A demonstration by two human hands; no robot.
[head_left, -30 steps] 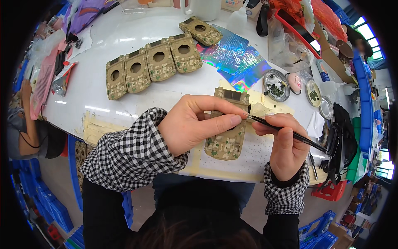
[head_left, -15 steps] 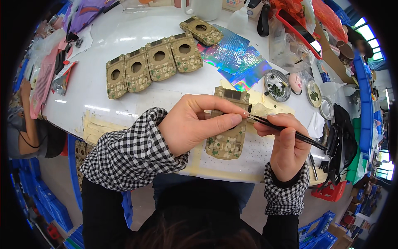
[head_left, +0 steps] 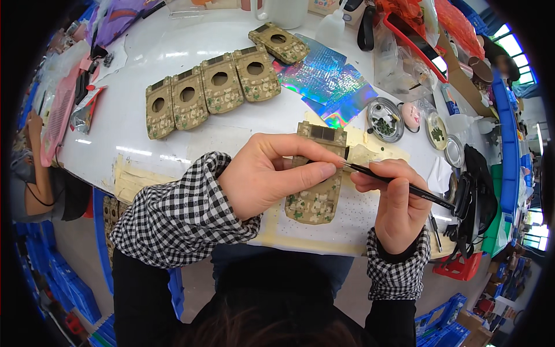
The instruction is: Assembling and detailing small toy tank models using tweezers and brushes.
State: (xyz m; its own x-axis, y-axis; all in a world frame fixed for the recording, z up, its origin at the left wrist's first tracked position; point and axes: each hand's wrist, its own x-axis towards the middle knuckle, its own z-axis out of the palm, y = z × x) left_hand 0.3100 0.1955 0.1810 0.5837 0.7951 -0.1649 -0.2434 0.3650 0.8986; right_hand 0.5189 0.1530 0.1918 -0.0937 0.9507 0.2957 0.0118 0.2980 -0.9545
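My right hand (head_left: 399, 199) grips black tweezers (head_left: 429, 196), their points angled up to the left. Thumb and forefinger of my left hand (head_left: 257, 170) are pinched together at those points; whatever lies between them is too small to make out. Under both hands a camouflage-patterned model tank hull (head_left: 315, 205) lies on the table, its middle covered by my left fingers. Just beyond my right hand is a round metal tin (head_left: 395, 133) with small dark green pieces in it.
Several similar hulls (head_left: 223, 87) with round holes lie side by side at the far left, another (head_left: 280, 43) behind them. Shiny holographic sheets (head_left: 332, 87) are beside these. A pink egg-shaped thing (head_left: 411, 115), a lid (head_left: 455, 151) and a black bag (head_left: 480, 191) crowd the right.
My hands stay pinched together at the tweezer points, with only a slight shift of the fingers. The whole view has slid a little to the left.
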